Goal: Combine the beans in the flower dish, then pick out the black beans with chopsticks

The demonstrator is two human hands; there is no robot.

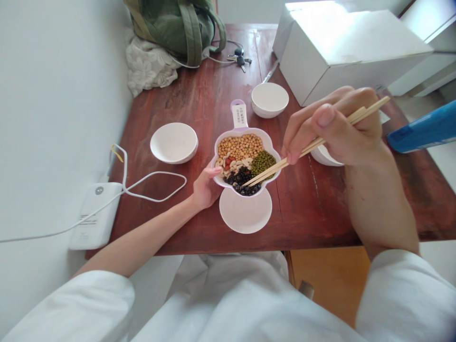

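My left hand point(207, 187) grips the near left side of a white scalloped dish point(277, 142) with a labelled handle that points away from me. Soybeans point(242, 145), green mung beans point(262, 164), peanuts point(235, 166) and black beans point(235, 177) lie in it in separate patches, with a few red pieces. A pair of wooden chopsticks point(302, 152) is pinched in my right hand point(335, 123), above and right of the dish. Their tips rest at the black beans; whether a bean is between them I cannot tell. Under the dish's near edge is a white bowl point(245, 213), partly covered.
White bowls stand at the left point(174, 143), at the back point(270, 100) and, partly behind my right hand, at the right point(326, 156). Farther off are a white box point(342, 52), keys point(241, 60) and a green bag point(167, 28). A cable point(153, 174) crosses the left side; a blue object point(423, 127) is at right.
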